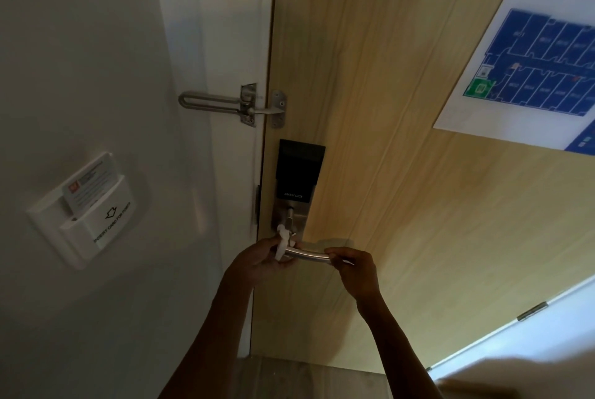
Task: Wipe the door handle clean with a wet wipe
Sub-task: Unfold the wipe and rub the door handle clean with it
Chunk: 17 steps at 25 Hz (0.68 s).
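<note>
Door handle [307,255], a silver lever, sits low on the wooden door [402,173] near its latch edge, just under the black smart lock [299,170]. Your left hand [260,262] has its fingers closed on a bunched white wet wipe [283,242], pressed against the lever's inner end, where it bends toward the spindle. Your right hand [354,268] pinches the free outer tip of the lever, fingers closed on the metal, likely steadying it.

Progress, my read: wiping is underway, wipe in contact at the pivot end only. The bare middle stretch between your two hands shows no wipe on it; can't tell from the dim light whether it is already clean or wet. The tip is covered by your right fingers, so it likely needs a pass once you let go. Underside and the neck near the plate are hard to see.

Off-task: swing-bar guard [231,104] above the lock, key-card holder [87,212] on the wall left, floor plan [531,60] on the door's upper right.
</note>
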Each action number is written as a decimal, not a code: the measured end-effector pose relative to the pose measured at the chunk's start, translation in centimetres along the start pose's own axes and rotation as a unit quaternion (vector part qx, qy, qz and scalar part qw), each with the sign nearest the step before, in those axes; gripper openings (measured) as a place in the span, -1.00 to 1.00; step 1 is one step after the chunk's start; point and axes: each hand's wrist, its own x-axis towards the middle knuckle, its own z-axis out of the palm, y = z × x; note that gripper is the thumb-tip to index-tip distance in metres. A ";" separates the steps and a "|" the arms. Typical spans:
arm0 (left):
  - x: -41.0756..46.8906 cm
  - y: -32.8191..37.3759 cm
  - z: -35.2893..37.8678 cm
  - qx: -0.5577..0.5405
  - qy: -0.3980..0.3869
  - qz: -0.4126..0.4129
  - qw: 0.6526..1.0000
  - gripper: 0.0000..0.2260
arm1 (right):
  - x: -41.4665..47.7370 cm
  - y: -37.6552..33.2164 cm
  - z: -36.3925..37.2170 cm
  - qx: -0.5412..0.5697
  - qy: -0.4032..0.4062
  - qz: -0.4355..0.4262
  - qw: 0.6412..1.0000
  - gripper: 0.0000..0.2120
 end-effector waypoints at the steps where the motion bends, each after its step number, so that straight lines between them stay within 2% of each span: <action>1: 0.0 0.0 0.0 0.001 0.005 -0.001 1.000 -0.80 | 0.0 0.0 0.0 -0.001 0.001 -0.001 1.000 -0.85; 3: -0.1 0.1 0.2 0.054 0.052 0.017 0.997 -0.72 | -0.1 0.1 0.1 0.001 0.005 -0.006 1.000 -0.85; 4: -0.2 0.0 0.5 0.139 0.103 0.048 0.984 -0.67 | -0.1 0.1 0.1 0.003 0.007 -0.005 1.000 -0.84; 5: -0.4 -0.2 0.9 0.269 0.169 0.100 0.943 -0.65 | -0.2 0.1 0.1 0.006 0.008 -0.002 1.000 -0.84; 7: -0.8 -1.2 2.1 0.500 0.272 0.242 0.786 -0.70 | -0.2 0.2 0.2 0.010 0.008 -0.003 1.000 -0.84; 8: -1.1 -1.6 2.8 0.551 0.287 0.293 0.727 -0.74 | -0.2 0.2 0.2 0.010 0.010 -0.003 1.000 -0.84; 9: -1.3 -1.9 3.6 0.567 0.296 0.315 0.701 -0.76 | -0.2 0.2 0.2 0.010 0.012 -0.002 1.000 -0.84; 12: -1.1 -1.4 5.4 0.562 0.321 0.275 0.710 -0.75 | -0.2 0.1 0.3 0.007 0.019 -0.003 1.000 -0.84; 15: -0.9 -0.8 5.8 0.587 0.341 0.254 0.688 -0.73 | -0.3 0.1 0.3 0.007 0.021 0.000 1.000 -0.83; 17: -0.9 -0.9 5.4 0.587 0.328 0.254 0.695 -0.75 | -0.3 0.1 0.4 0.014 0.022 0.008 1.000 -0.83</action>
